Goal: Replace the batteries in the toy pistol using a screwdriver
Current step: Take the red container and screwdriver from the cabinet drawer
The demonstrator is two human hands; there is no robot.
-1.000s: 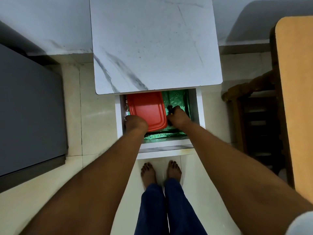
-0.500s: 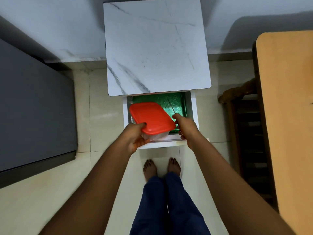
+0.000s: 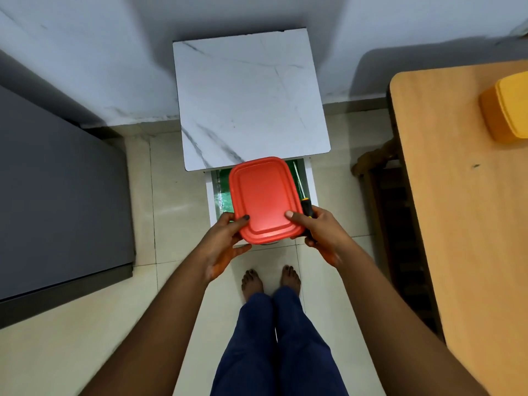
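At the centre of the frame we hold a container with a red lid in both hands above the open drawer of a marble-topped cabinet. Our left hand grips its lower left corner, thumb on the lid. Our right hand clasps the lower right corner and also pins a screwdriver against the container's right edge, black handle in the fingers, shaft pointing toward the top of the frame. A yellow box sits on the wooden table at the right.
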